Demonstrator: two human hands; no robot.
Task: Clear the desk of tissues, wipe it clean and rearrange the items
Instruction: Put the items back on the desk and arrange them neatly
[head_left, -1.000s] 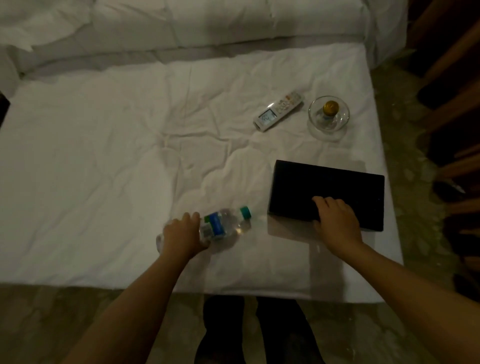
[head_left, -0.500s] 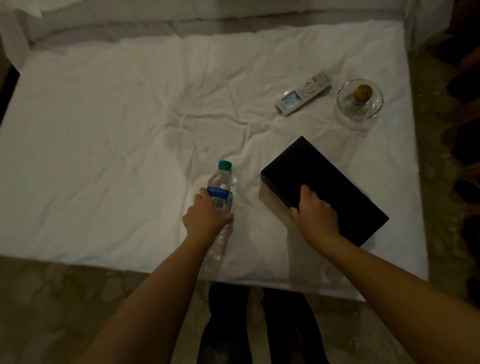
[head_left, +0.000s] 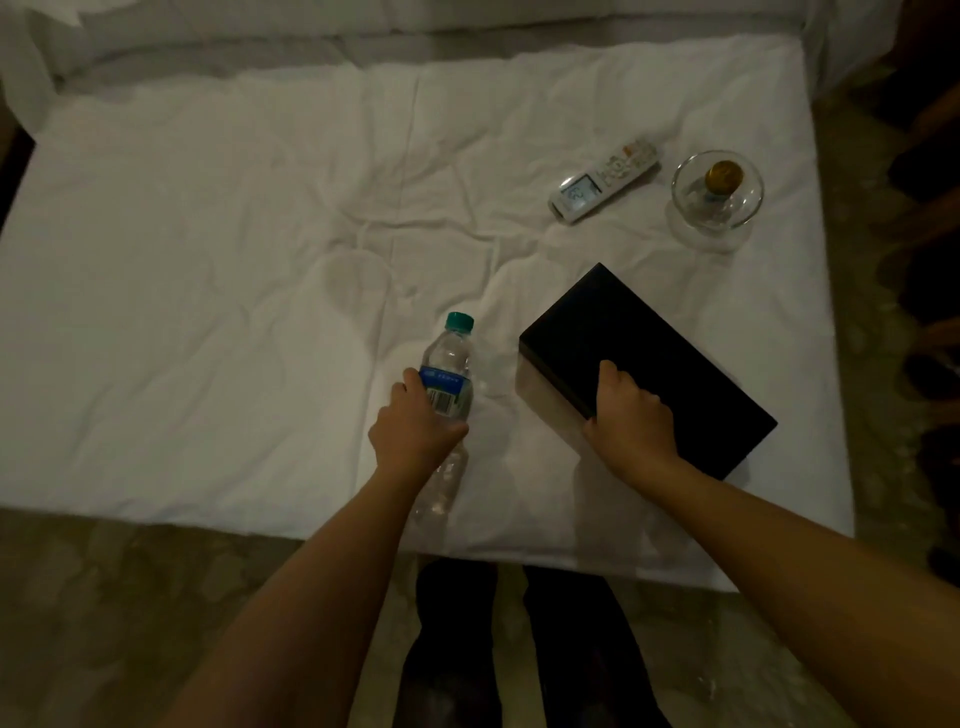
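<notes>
White-draped desk — left hand grips the water bottle mid-body; right hand clasps the black box edge.

- A dim private room, home or hotel: a low tabletop draped in creased white cloth.
- White-covered cushions or bedding just behind it.
- Mottled stone floor.
- Household things: remote, glass bowl, water bottle, black box.
</notes>
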